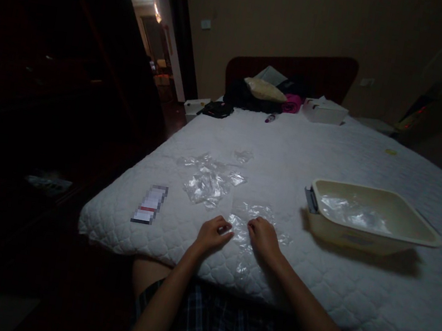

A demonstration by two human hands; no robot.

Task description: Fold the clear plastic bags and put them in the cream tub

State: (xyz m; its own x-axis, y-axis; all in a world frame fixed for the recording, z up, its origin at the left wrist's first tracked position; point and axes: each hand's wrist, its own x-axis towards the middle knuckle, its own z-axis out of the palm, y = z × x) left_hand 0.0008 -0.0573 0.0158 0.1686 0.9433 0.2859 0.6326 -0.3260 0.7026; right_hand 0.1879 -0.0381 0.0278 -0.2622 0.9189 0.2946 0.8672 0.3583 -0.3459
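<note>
A clear plastic bag [243,268] lies crumpled on the white quilted bed cover in front of me. At its left edge is my left hand [211,235], its fingers curved and a small gap showing between thumb and forefinger. My right hand [265,239] rests over the bag's right part, fingers curled in and closed on the thin film. Beyond my left hand is a loose pile of clear plastic bags [206,180]. To the right stands a cream plastic basin [361,241] with grey handles, and more clear plastic [355,211] lies inside it.
A phone-like object [150,204], pixelated, lies left of my hands. Toward the headboard [298,60] are a black pouch [217,109], a heap of dark cloth with a pale pillow [265,89], and a white box [324,112]. A small yellow ring [390,152] lies far right.
</note>
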